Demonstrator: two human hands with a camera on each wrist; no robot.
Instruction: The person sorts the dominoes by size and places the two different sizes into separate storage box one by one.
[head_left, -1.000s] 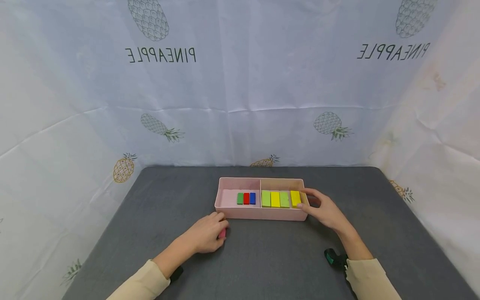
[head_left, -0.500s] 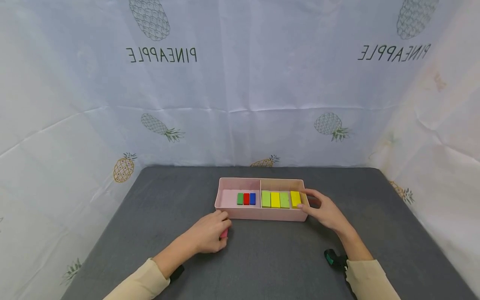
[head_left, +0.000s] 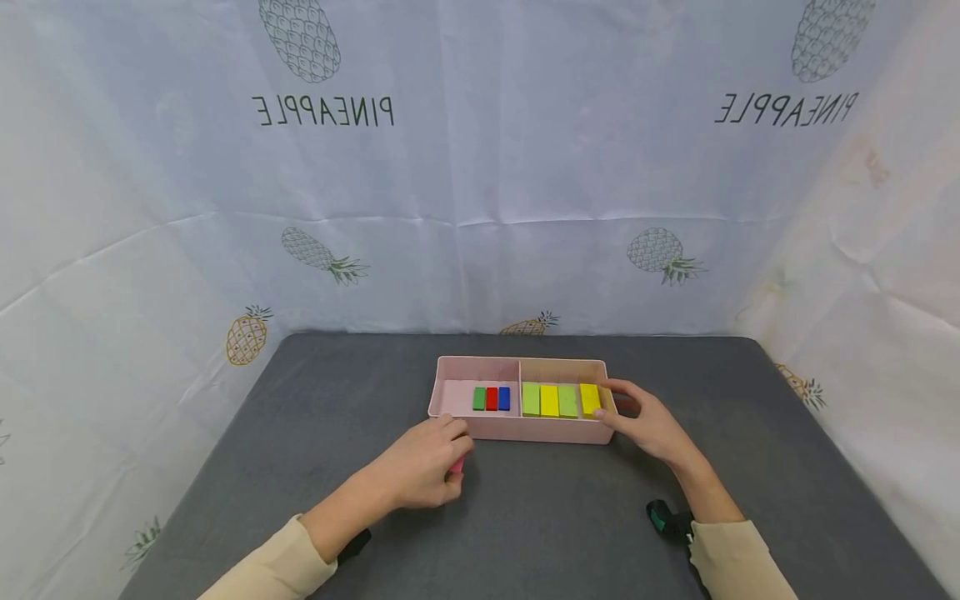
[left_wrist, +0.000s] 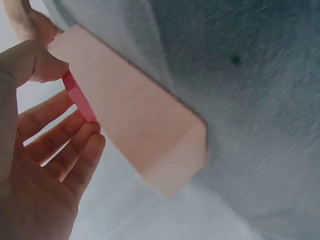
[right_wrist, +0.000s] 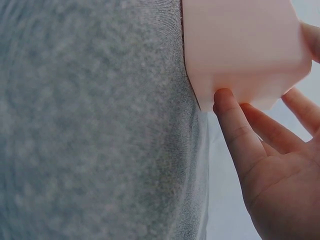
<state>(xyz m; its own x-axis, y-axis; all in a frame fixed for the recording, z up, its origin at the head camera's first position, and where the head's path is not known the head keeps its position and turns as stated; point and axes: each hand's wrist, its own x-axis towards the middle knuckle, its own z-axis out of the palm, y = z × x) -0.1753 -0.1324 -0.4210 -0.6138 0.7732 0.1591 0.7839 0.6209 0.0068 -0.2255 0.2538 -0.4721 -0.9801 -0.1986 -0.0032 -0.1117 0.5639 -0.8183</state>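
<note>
My left hand (head_left: 423, 465) is in front of the box's left half and pinches a pink block (left_wrist: 79, 98) between thumb and fingertips. Most of that block is hidden in the head view. A pale pink two-compartment box (head_left: 517, 428) lies beyond it on the table. My right hand (head_left: 651, 427) grips the box's right end; in the right wrist view its fingers (right_wrist: 231, 117) touch the end wall. A green block (head_left: 479, 398), a red block (head_left: 492, 398) and a blue block (head_left: 504, 398) lie in the left compartment. Several lime and yellow blocks (head_left: 549, 401) fill much of the right one.
A dark grey table (head_left: 555, 525) spreads around the box. White cloth (head_left: 480, 167) with pineapple prints hangs behind and at both sides. A dark device (head_left: 670, 518) sits at my right wrist, another dark piece (head_left: 354, 546) at my left.
My left hand has shifted a little to the right along the box's front with the pink block. The right hand keeps its grip on the box, and the blocks inside lie as before.
</note>
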